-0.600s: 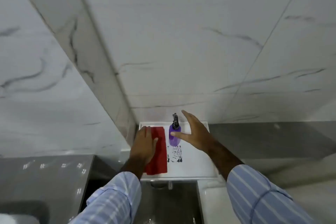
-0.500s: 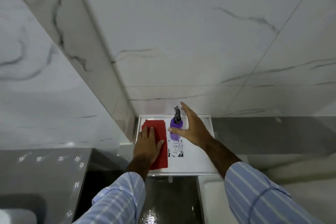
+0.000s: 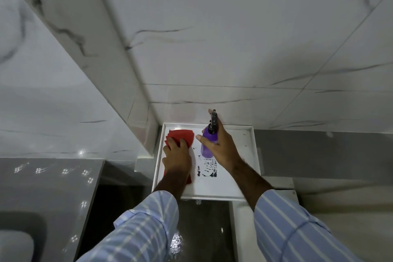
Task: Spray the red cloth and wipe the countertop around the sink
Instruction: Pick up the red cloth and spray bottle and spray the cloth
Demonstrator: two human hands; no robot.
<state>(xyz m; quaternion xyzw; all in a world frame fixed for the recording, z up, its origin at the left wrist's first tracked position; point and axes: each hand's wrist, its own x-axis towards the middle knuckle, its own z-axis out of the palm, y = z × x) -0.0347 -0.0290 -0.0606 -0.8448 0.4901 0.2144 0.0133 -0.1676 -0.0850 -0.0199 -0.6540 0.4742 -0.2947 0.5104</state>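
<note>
A red cloth [image 3: 183,136] lies bunched at the left side of a white tray [image 3: 238,155] against the marble wall. My left hand [image 3: 177,158] presses on the cloth, its fingers curled into the fabric. A purple spray bottle [image 3: 208,142] with a black nozzle stands in the tray's middle, right of the cloth. My right hand [image 3: 222,147] wraps around the bottle, thumb at its left side and a finger up by the nozzle. The near part of the cloth is hidden under my left hand and wrist.
A black printed label [image 3: 207,169] lies on the tray below the bottle. A grey countertop [image 3: 49,189] stretches at the left, with a sink corner [image 3: 14,244] at bottom left. Marble wall [image 3: 212,49] rises behind; another grey counter [image 3: 319,151] lies right.
My right hand has closed around the spray bottle; earlier it hovered open beside it. My left hand's fingers have gathered the flat cloth into a bunch.
</note>
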